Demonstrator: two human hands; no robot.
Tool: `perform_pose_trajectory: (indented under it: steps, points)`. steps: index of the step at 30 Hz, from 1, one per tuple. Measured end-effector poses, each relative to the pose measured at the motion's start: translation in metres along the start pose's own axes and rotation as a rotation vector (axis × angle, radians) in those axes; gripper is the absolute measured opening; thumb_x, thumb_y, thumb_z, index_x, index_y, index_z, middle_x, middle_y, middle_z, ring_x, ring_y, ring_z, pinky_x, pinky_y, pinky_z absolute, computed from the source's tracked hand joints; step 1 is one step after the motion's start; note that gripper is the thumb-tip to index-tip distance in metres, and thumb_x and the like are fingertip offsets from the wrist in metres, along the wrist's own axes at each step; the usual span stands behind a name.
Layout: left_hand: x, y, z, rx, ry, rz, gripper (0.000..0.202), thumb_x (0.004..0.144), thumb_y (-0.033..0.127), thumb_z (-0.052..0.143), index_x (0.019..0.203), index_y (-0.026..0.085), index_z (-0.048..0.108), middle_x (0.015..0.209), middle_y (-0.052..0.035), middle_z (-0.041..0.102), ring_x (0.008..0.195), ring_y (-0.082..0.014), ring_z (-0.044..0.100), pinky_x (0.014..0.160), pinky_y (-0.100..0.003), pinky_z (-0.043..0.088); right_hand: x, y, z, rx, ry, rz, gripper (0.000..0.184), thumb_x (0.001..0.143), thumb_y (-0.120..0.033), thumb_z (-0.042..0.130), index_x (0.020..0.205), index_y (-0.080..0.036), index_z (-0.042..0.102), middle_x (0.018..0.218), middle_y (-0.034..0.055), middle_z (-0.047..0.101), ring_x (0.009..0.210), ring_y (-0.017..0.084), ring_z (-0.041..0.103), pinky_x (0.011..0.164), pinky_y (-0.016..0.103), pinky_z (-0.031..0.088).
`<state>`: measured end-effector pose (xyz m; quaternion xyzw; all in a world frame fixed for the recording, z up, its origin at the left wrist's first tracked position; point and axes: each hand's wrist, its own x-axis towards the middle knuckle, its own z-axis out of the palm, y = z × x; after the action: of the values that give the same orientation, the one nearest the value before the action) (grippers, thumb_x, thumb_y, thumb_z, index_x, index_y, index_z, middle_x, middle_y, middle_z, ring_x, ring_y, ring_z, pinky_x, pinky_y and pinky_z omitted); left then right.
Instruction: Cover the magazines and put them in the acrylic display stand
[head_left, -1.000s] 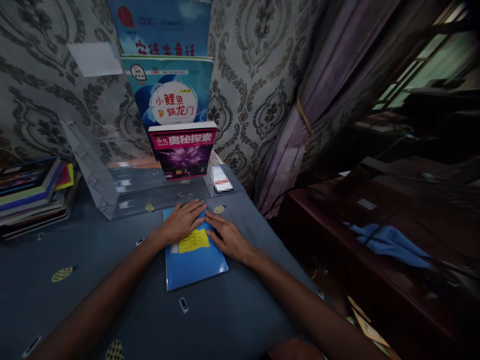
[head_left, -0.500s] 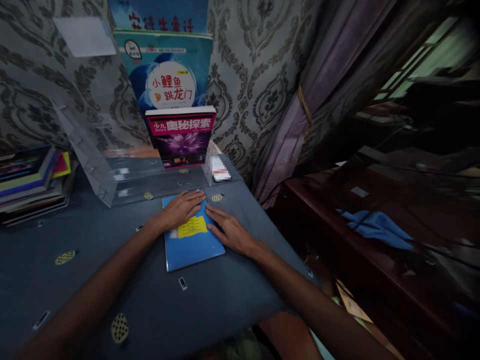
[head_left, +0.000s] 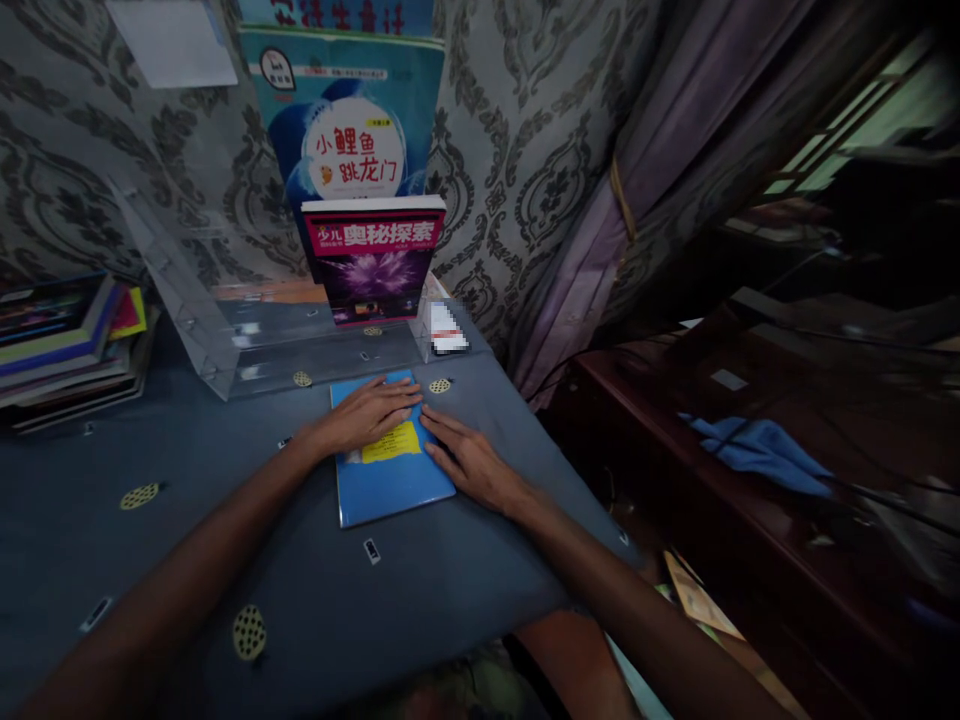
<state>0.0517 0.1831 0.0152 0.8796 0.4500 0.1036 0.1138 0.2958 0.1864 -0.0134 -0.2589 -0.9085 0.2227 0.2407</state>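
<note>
A blue book [head_left: 397, 493] with a yellow text patch lies flat on the table in front of me. My left hand [head_left: 373, 412] rests palm down across its upper part, fingers stretched out to the right. Against the book's right edge lies my right hand [head_left: 474, 462], fingers extended and pointing up and left. Neither hand grips anything. Just beyond stands a clear acrylic rack [head_left: 277, 355]. A purple-and-pink book [head_left: 377, 270] leans upright in it, with a teal book [head_left: 356, 150] behind and a further blue book [head_left: 337, 14] behind that.
A stack of books [head_left: 71, 345] sits at the left edge of the blue-grey tablecloth [head_left: 300, 620]. Beside the rack's right end is a small white item [head_left: 448, 330], partly blurred out. To the right, a dark red cabinet [head_left: 637, 410] carries a blue cloth [head_left: 757, 450] and cables.
My view has shifted slightly, so the scene sits a little differently in the picture. Both hands stay in the same place on the blue book.
</note>
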Motion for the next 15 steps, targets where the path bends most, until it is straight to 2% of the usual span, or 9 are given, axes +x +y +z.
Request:
perform_pose_trajectory:
  steps: [9, 13, 15]
  points:
    - [-0.002, 0.006, 0.003, 0.035, -0.027, -0.051, 0.051, 0.107, 0.045, 0.025, 0.149, 0.022, 0.044, 0.159, -0.0056, 0.04, 0.151, -0.0189, 0.029, 0.124, -0.046, 0.017, 0.0, -0.005, -0.002, -0.001, -0.02, 0.029, 0.047, 0.103, -0.035, 0.042, 0.144, -0.014, 0.053, 0.151, 0.0169, 0.05, 0.139, 0.027, 0.05, 0.117, 0.049, 0.042]
    - [-0.009, 0.014, -0.002, -0.042, -0.081, -0.027, 0.055, 0.107, 0.05, 0.021, 0.149, 0.023, 0.044, 0.16, -0.0048, 0.038, 0.152, -0.0202, 0.026, 0.125, -0.049, 0.011, -0.014, -0.015, -0.005, -0.011, -0.038, 0.03, 0.047, 0.103, -0.037, 0.043, 0.142, -0.013, 0.054, 0.15, 0.0184, 0.051, 0.139, 0.027, 0.05, 0.116, 0.048, 0.042]
    - [-0.013, 0.017, -0.003, -0.057, -0.075, -0.01, 0.055, 0.107, 0.052, 0.021, 0.148, 0.025, 0.045, 0.16, -0.0036, 0.039, 0.152, -0.0197, 0.027, 0.125, -0.049, 0.009, -0.022, -0.019, -0.006, -0.011, -0.068, 0.023, 0.052, 0.102, -0.04, 0.047, 0.147, -0.014, 0.049, 0.154, 0.0183, 0.046, 0.142, 0.028, 0.045, 0.117, 0.049, 0.04]
